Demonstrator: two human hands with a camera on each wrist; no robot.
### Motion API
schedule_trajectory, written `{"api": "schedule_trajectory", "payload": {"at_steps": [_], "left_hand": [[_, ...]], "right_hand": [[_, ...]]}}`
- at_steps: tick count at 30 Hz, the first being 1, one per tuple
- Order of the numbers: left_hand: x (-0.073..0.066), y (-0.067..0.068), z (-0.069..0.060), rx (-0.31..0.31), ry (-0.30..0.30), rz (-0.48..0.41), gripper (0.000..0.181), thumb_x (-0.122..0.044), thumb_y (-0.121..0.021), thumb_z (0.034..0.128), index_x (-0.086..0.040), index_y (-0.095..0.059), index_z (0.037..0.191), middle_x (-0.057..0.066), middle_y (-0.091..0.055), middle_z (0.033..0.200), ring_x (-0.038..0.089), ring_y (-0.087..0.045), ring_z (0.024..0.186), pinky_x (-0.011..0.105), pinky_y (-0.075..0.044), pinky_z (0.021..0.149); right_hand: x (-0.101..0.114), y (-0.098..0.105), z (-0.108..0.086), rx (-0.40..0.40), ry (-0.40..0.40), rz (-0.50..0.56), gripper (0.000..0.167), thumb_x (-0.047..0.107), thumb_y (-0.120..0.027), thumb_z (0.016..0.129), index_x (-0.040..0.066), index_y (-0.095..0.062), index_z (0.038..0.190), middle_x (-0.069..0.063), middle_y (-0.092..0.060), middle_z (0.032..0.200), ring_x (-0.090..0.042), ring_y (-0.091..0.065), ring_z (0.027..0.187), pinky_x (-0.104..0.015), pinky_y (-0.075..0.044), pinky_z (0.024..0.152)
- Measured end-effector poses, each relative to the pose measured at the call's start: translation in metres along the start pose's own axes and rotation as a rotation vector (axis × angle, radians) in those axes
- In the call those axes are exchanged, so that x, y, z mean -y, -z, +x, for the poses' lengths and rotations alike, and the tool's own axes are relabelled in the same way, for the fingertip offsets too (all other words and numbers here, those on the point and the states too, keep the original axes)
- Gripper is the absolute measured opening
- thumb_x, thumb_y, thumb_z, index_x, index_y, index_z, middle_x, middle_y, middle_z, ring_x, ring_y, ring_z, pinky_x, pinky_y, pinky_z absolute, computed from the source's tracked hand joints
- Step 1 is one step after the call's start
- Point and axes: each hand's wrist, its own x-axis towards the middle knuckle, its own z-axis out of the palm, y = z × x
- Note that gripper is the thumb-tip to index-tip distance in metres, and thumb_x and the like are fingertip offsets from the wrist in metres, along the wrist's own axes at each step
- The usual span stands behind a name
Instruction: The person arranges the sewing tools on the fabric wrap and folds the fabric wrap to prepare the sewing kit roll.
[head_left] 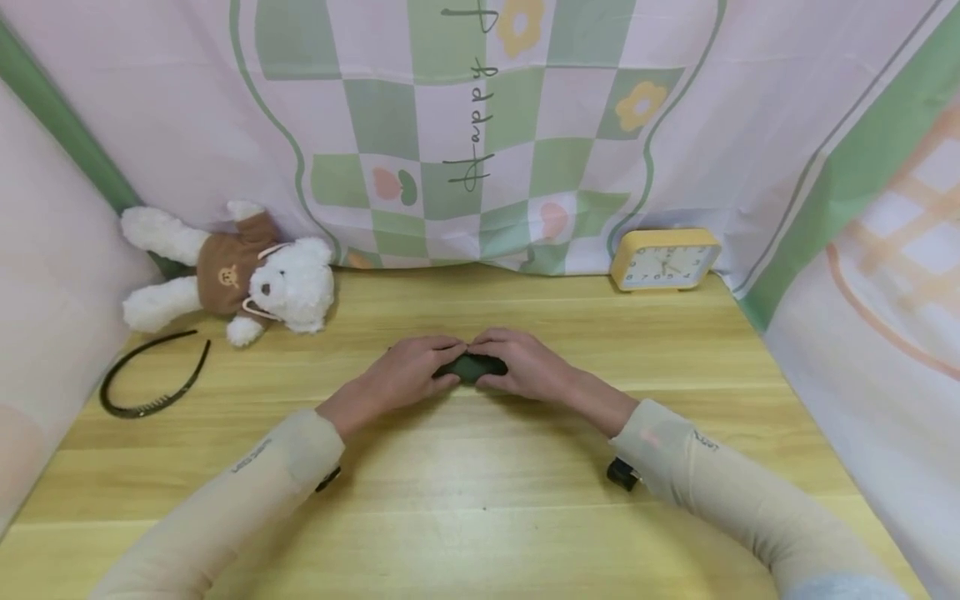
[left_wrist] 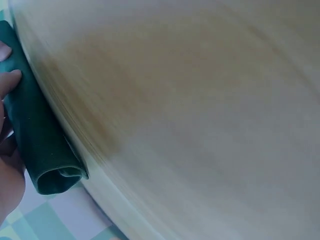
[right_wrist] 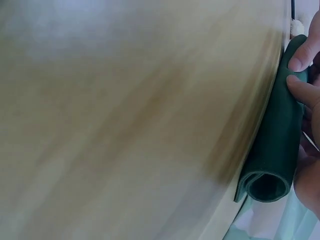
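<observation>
A dark green sheet rolled into a tube lies on the wooden table, its material looking smooth and soft. My left hand grips its left part, and my right hand grips its right part. The fingertips of both hands nearly meet at the far side of the roll. In the left wrist view one hollow end of the green roll shows, with a thumb and fingers on it. The right wrist view shows the other end of the roll, spiralled, with a loose edge along the tabletop.
On the back left of the table lies a white plush toy in a brown top. A black headband lies in front of it. A yellow-framed clock stands at the back right. Patterned cloth hangs behind the table.
</observation>
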Motion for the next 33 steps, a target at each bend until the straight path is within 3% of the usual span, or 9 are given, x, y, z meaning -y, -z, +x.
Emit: {"api": "schedule_trajectory", "payload": {"at_steps": [9, 17, 23, 27, 33], "left_hand": [[0.001, 0.0, 0.003, 0.009, -0.001, -0.004, 0.048, -0.027, -0.072, 0.0974, -0.001, -0.063, 0.137, 0.015, -0.063, 0.134, 0.029, -0.065, 0.117, 0.04, -0.054, 0.094], [-0.001, 0.0, 0.002, -0.016, -0.058, 0.042, 0.045, -0.024, -0.072, 0.0975, 0.0, -0.064, 0.135, 0.015, -0.065, 0.132, 0.028, -0.068, 0.11, 0.038, -0.057, 0.088], [-0.001, -0.001, -0.001, -0.006, 0.008, -0.027, 0.049, -0.027, -0.071, 0.0984, -0.002, -0.06, 0.14, 0.014, -0.062, 0.136, 0.029, -0.065, 0.117, 0.041, -0.055, 0.093], [-0.002, 0.001, -0.002, 0.019, 0.06, -0.09, 0.051, -0.028, -0.07, 0.0983, -0.003, -0.059, 0.141, 0.014, -0.061, 0.139, 0.03, -0.062, 0.122, 0.042, -0.052, 0.098], [-0.004, 0.004, 0.0, 0.017, 0.08, -0.079, 0.051, -0.033, -0.07, 0.0983, -0.003, -0.062, 0.139, 0.013, -0.061, 0.138, 0.029, -0.059, 0.125, 0.043, -0.048, 0.103]], "right_hand": [[-0.002, -0.002, 0.002, -0.018, 0.034, 0.002, 0.039, 0.016, -0.081, 0.089, -0.004, -0.071, 0.121, -0.011, -0.067, 0.12, -0.023, -0.066, 0.108, -0.03, -0.055, 0.089], [-0.003, -0.002, 0.001, -0.025, 0.048, 0.037, 0.033, 0.012, -0.081, 0.089, -0.005, -0.073, 0.116, -0.012, -0.066, 0.117, -0.024, -0.066, 0.106, -0.028, -0.055, 0.088], [-0.003, 0.002, 0.002, 0.015, 0.007, 0.09, 0.038, 0.015, -0.081, 0.089, -0.003, -0.071, 0.121, -0.011, -0.066, 0.121, -0.023, -0.065, 0.107, -0.028, -0.055, 0.086], [-0.005, 0.004, 0.001, 0.065, -0.019, 0.104, 0.044, 0.018, -0.08, 0.09, 0.0, -0.069, 0.128, -0.01, -0.064, 0.128, -0.023, -0.063, 0.114, -0.033, -0.054, 0.091], [-0.007, 0.01, -0.002, 0.1, -0.064, 0.152, 0.045, 0.025, -0.076, 0.094, 0.006, -0.067, 0.133, -0.006, -0.063, 0.133, -0.022, -0.06, 0.12, -0.036, -0.052, 0.095]]}}
